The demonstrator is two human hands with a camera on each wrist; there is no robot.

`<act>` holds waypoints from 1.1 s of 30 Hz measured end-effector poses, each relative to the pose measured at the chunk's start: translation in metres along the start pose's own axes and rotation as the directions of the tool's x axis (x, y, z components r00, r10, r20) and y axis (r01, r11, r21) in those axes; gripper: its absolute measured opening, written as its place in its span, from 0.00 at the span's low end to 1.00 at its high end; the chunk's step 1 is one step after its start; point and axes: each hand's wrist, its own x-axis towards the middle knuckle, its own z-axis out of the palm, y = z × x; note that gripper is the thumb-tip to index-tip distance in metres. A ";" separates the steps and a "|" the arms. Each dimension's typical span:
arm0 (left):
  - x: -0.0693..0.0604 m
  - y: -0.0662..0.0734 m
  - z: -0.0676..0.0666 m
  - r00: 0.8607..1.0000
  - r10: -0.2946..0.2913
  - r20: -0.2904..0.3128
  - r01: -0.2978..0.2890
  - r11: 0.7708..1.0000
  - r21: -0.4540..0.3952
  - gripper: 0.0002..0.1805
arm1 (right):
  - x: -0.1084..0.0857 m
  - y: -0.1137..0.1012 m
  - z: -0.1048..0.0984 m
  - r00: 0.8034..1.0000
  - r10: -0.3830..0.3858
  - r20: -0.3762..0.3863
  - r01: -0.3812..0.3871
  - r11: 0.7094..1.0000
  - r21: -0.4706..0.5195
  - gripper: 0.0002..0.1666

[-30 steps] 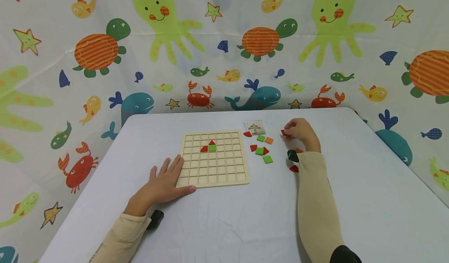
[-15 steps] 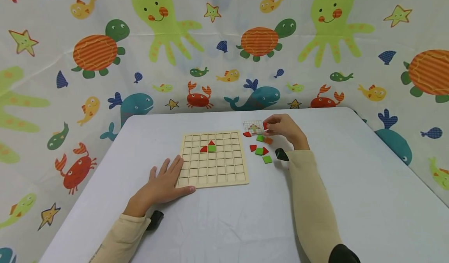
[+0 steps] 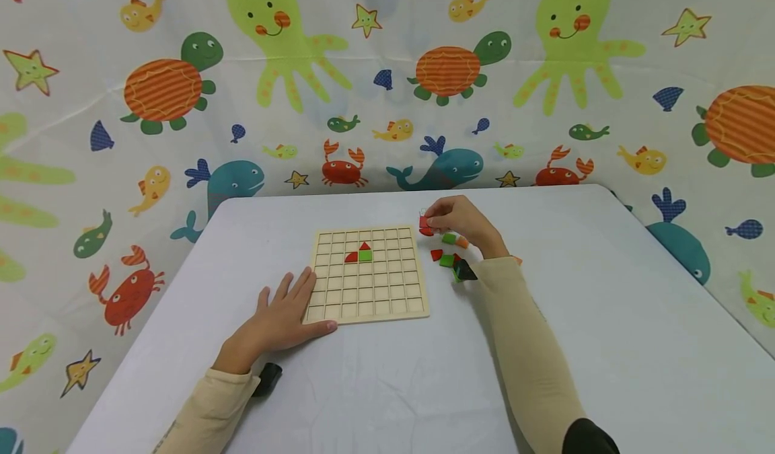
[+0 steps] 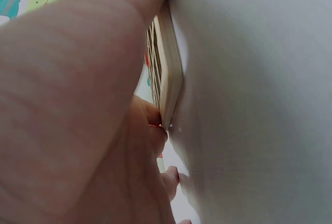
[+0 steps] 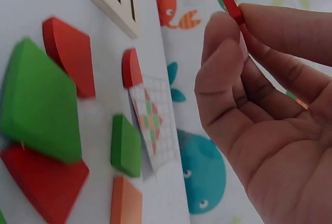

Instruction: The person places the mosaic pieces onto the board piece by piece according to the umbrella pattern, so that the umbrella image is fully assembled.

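1. Table [image 3: 375,387]: white work surface; supports all items below.
2. Board [image 3: 375,297]: wooden grid, right way up. A red triangle [image 3: 364,246], a green square [image 3: 365,256] and a red curved piece [image 3: 352,257] sit in its far half. Hazard: a knock to the board could unseat these three.
3. Left hand [image 3: 281,316]: my fingers are spread at the board's left edge, thumb along the near edge. Hazard: uneven pressure here could swivel the board.
4. Right hand [image 3: 463,222]: my thumb and a finger pinch a red tile [image 5: 228,1] by one end, raised beyond the board's far right corner. Hazard: a slack pinch could let the tile twist or drop.
5. Pattern card [image 5: 167,102]: beside that corner, mostly covered by my right hand in the head view. Hazard: misreading, caused by this cover.
6. Loose pieces [image 5: 39,102]: green, red and orange, right of the board. Hazard: a low wrist could scatter them.
7. Pinched red tile: shown edge-on at the right wrist; its outline is uncertain.
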 end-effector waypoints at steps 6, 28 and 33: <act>-0.001 0.000 0.000 1.000 -0.002 -0.001 0.002 1.000 -0.003 0.65 | 0.006 -0.011 0.023 0.997 -0.033 0.070 0.034 0.999 -0.024 0.08; 0.001 -0.001 0.003 1.000 0.009 -0.002 -0.009 1.000 0.005 0.65 | 0.013 -0.018 0.086 0.983 -0.058 0.175 0.098 0.969 -0.227 0.02; 0.001 -0.001 0.003 1.000 0.002 -0.003 -0.002 1.000 0.003 0.65 | 0.012 -0.021 0.091 0.984 -0.065 0.168 0.109 0.956 -0.273 0.03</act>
